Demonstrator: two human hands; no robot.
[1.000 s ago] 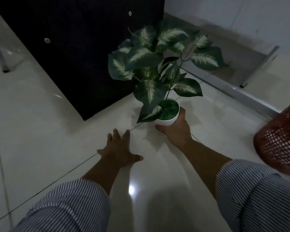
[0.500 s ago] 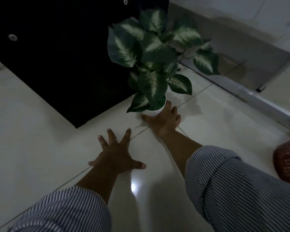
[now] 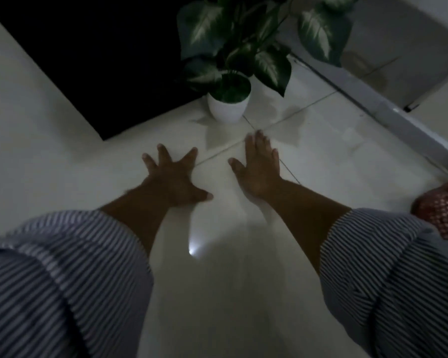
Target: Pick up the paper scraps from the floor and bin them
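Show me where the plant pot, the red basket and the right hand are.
Plant pot (image 3: 228,109), head view, white front wall.
Red basket (image 3: 445,213), head view, mesh side.
Right hand (image 3: 260,167), head view, back of hand.

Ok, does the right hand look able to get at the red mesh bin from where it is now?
Probably yes. The right hand lies flat and empty on the floor tiles, and the red mesh bin sits by the right sleeve, with bare floor between. Only the bin's edge shows.

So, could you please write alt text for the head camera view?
Two bare hands, left hand and right hand, lie flat and empty on a pale tiled floor. A potted plant stands just beyond them; a red mesh basket sits far right.
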